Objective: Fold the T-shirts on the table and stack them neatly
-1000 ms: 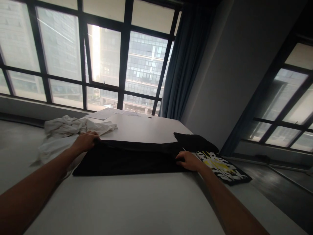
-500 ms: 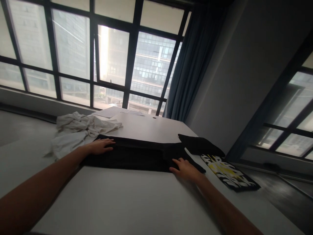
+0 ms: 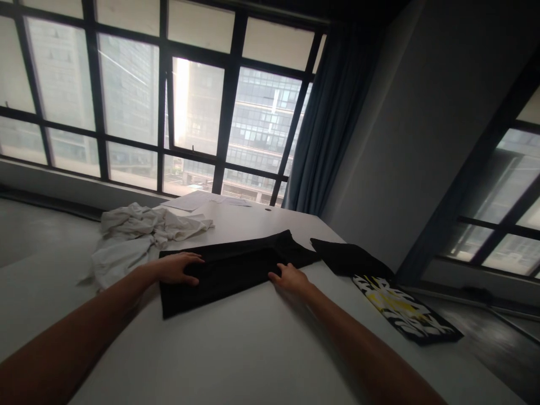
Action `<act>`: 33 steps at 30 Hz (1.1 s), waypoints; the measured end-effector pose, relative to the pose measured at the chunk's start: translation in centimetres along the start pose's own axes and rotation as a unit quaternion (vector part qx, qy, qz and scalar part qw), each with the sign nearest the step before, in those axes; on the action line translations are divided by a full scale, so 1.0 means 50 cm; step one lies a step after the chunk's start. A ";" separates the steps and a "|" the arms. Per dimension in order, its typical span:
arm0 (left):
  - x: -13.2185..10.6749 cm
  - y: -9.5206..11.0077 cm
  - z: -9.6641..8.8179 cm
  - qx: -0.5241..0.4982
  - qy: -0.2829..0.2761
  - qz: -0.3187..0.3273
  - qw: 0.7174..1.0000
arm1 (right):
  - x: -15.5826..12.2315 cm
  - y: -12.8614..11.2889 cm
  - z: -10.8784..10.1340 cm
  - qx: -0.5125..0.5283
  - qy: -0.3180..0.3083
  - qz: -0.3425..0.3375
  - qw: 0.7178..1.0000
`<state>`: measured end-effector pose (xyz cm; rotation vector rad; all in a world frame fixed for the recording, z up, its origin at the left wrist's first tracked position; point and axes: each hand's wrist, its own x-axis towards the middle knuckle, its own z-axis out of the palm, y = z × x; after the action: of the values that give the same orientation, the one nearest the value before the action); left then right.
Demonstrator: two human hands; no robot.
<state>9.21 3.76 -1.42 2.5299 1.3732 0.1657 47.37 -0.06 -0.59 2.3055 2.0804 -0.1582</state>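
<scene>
A black garment [image 3: 236,265], folded into a long strip, lies flat and slightly slanted on the white table [image 3: 219,354]. Its right end flares into a sleeve-like flap. My left hand [image 3: 179,268] rests on its left part, fingers stretched out and thumb apart. At the near right edge, my right hand [image 3: 293,278] touches the cloth with fingers lightly bent and thumb spread from them. Both hands lie on the fabric rather than wrapped round it.
Crumpled white cloth [image 3: 139,225] lies at the left. To the right are a folded black cloth [image 3: 352,257] and a black piece with white and yellow print [image 3: 407,309]. Papers [image 3: 189,201] lie at the table's far end, before the window and blue curtain [image 3: 323,135].
The black garment has turned, its right end swinging away and its left end coming nearer. My right hand has moved left along its edge; my left hand has shifted slightly down.
</scene>
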 end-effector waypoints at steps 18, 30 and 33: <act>-0.009 0.186 0.011 -0.047 0.008 0.091 0.995 | 0.009 -0.079 -0.011 0.054 0.010 -0.098 0.994; 0.014 0.204 0.075 0.009 -0.004 0.139 0.990 | 0.001 0.006 0.021 0.019 0.108 -0.098 0.989; 0.008 0.218 0.072 0.038 0.003 0.136 0.990 | -0.029 -0.003 0.016 0.029 0.104 -0.122 0.987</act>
<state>18.99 -2.20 -1.88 2.7725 1.0495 0.1744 47.05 -1.56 -1.24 2.1750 2.4882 0.0200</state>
